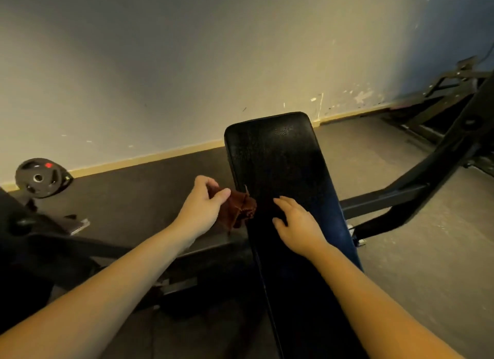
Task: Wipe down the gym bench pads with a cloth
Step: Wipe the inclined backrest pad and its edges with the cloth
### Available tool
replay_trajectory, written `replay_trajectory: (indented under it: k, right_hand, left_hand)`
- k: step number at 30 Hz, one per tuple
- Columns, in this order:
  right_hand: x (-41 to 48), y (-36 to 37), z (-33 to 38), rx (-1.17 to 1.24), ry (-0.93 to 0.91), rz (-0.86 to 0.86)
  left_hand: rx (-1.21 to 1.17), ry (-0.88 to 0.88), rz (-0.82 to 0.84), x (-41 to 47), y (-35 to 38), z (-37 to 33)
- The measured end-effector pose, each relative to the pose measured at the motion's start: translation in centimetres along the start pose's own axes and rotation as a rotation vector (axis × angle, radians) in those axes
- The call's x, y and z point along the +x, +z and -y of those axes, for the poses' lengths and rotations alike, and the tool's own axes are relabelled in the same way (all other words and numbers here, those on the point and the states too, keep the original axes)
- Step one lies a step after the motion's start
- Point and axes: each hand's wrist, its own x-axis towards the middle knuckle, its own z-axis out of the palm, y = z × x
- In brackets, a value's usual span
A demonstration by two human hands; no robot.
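A long black bench pad [278, 155] runs from the bottom centre away toward the wall. My left hand [203, 206] pinches a crumpled reddish-brown cloth [239, 208] just off the pad's left edge; the cloth hangs beside the edge. My right hand [296, 222] lies on the pad's surface with its fingers spread and relaxed, a little right of the cloth.
A black weight plate [40, 178] with a red mark stands on the dark floor mat at the left, near the wall. A black metal frame [417, 187] angles up to the right of the bench. Another dark pad fills the lower left corner.
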Motion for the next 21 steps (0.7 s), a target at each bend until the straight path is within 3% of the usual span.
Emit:
replay_trajectory:
  k: [4, 8, 12, 16, 21]
  right_hand:
    - [1.6, -3.8, 1.8, 0.086, 0.029, 0.011]
    - [6.5, -6.3, 2.0, 0.11, 0.102, -0.023]
    - [13.6, -8.1, 1.8, 0.138, 0.22, -0.164]
    - [20.2, -9.5, 1.3, 0.118, 0.378, -0.338]
    - [26.7, -9.2, 0.6, 0.201, 0.617, -0.505]
  left_hand:
    - [0.062, 0.046, -0.029, 1.8, -1.7, -4.1]
    - [-0.068, 0.048, -0.008, 8.8, -3.8, -7.8]
    - [-0.058, 0.118, 0.179, 18.7, -5.4, -11.1]
    - [0.127, 0.128, 0.406, 28.1, -6.3, -14.0]
    - [0.407, 0.326, 0.548, 36.6, -4.6, -14.8]
